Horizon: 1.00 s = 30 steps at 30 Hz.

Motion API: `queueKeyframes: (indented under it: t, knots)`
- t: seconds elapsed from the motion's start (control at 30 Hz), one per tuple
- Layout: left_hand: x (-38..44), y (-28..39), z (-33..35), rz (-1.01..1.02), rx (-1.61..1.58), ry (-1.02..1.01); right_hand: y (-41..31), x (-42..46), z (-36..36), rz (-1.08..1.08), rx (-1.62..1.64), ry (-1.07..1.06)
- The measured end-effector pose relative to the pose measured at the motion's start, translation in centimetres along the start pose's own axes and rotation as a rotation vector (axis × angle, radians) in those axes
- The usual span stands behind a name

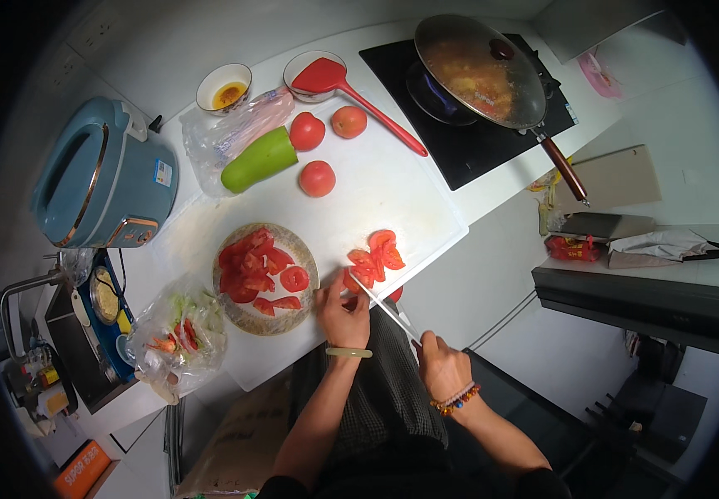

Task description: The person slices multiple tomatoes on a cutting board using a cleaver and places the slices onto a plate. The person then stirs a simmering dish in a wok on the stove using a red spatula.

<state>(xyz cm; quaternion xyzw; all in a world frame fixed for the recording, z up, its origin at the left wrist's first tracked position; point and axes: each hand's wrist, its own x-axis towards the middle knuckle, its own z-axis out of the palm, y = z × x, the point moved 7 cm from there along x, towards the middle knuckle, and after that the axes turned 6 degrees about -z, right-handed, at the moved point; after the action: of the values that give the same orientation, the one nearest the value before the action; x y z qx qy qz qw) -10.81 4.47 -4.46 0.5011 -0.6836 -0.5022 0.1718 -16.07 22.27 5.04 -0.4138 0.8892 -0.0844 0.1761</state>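
Note:
With a kitchen knife (390, 309) gripped by its handle, my right hand (446, 368) is near the front edge of the white cutting board (409, 206). The blade reaches up to my left hand (343, 315), whose fingers hold a tomato piece (351, 284) on the board. Cut tomato pieces (376, 257) lie just beyond the blade tip. To the left, a patterned plate (309, 262) bears more tomato wedges (250, 265). Whole tomatoes (317, 179) and a cut green gourd (259, 160) rest farther back.
A lidded pan (481, 72) stands over a lit burner at the back right, its handle (563, 162) pointing forward. A red spatula (384, 112) lies across a bowl (294, 65). The rice cooker (103, 174) and a plastic bag of scraps (178, 337) are on the left.

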Motion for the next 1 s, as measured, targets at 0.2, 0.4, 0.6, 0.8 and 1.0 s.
queueKeyframes:
  t: [0.2,0.4,0.6,0.8,1.0]
  knots:
    - [-0.2,0.2,0.1,0.038,0.006,0.059,0.5,-2.4,0.6,0.031,0.000,-0.012]
    - [0.1,-0.4,0.5,-0.089,-0.122,0.015,0.5,-2.0,1.3,0.031,-0.009,0.000]
    - [0.4,-0.2,0.9,-0.080,-0.205,0.009,0.6,-1.2,1.7,0.019,-0.005,0.004]
    - [0.6,-0.3,0.9,-0.115,-0.188,-0.002,1.2,0.3,2.6,0.015,0.013,-0.019]
    - [0.5,-0.9,1.1,-0.112,-0.182,0.008,0.9,3.1,4.0,-0.021,0.005,-0.005]
